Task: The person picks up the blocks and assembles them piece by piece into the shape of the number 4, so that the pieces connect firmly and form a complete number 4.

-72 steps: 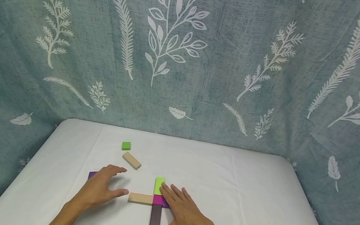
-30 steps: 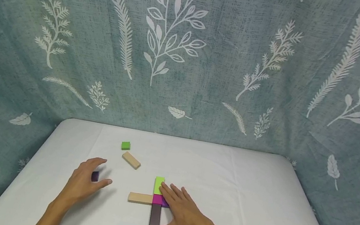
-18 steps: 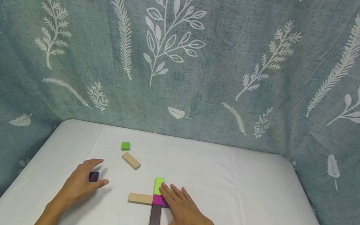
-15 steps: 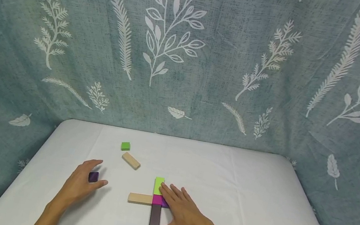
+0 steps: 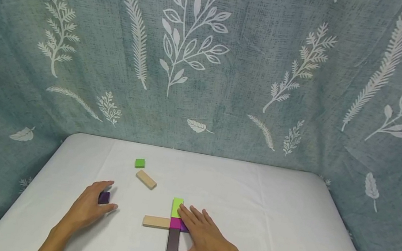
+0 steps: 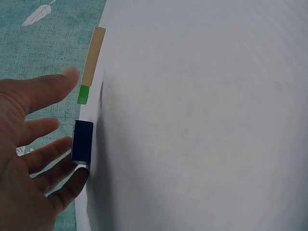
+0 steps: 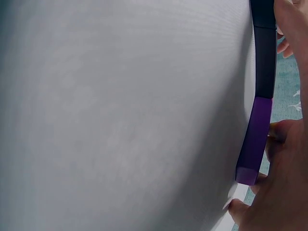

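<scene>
A teal cloth with white leaf prints (image 5: 249,80) hangs beyond both hands, and a white-covered tabletop (image 5: 245,196) lies below them. The right hand (image 5: 206,242) is spread wide, its thumb on a row of dark grey rectangular blocks (image 5: 174,241) and its palm over a purple rectangular block (image 5: 184,227). The left hand (image 5: 88,204) is also wide, thumb well apart from the fingers; a dark purple block (image 5: 104,198) stands in that gap, close to the fingers, though whether they touch it I cannot tell. Between the hands a long light-wood block (image 5: 156,222) points leftward. Past the left fingertips lies a loose light-wood block (image 5: 146,179). By the right index finger are a lime-green block (image 5: 176,206) and, nearer the palm, a magenta block (image 5: 175,223). Farthest from the left hand's fingertips sits a small green block (image 5: 140,163).
</scene>
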A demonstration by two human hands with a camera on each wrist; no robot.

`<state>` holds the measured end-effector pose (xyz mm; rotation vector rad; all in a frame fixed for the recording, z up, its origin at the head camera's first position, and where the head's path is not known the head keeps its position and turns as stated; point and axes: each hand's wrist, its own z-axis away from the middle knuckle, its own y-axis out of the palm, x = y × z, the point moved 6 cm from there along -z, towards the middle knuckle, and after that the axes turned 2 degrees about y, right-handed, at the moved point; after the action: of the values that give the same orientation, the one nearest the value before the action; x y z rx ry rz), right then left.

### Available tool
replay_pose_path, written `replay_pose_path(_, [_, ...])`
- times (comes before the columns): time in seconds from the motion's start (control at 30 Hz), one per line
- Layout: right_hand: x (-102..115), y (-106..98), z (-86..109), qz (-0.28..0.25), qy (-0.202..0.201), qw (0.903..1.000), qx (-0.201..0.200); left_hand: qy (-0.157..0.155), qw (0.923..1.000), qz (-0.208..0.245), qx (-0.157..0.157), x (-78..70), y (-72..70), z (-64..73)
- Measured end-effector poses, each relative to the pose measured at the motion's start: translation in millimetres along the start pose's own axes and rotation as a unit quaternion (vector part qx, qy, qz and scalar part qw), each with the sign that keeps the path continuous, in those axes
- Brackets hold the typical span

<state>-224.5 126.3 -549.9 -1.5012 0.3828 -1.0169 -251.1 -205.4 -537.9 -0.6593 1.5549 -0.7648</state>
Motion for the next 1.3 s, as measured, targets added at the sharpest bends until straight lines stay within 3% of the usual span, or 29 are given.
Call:
replay_pose_path(0.43, [-0.2,0.9,0.0,0.000,0.002,1.0000,0.002,-0.023,0.9995,-0.022,-0.005,3.5,0.0,2.9])
replay_pose_path(1.3, [0.7,0.4,1.2,-0.003,0.001,1.0000,0.001,0.009,0.9987,-0.045,-0.024,5.6,-7.7,6.6])
